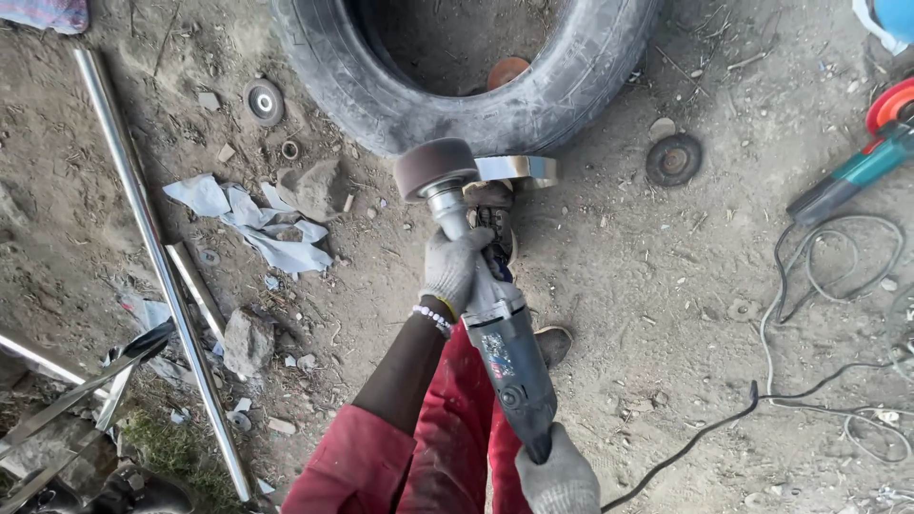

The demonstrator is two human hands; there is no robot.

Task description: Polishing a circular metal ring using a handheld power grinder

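Single view, head-mounted. Position: above the person's own arms, looking steeply down at bare dirt ground (647,314). Range: close; gloved hands and the grey-bodied angle grinder (495,333) fill the lower centre. Upper edge cuts a worn black rubber tyre (457,105). Left margin: long polished steel tube (157,257). No second view.

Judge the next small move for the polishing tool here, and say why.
Probably ease the polishing drum sideways onto the shiny metal piece. It sits right beside it against the tyre, and both gloved hands, left hand and right hand, already grip the grinder.
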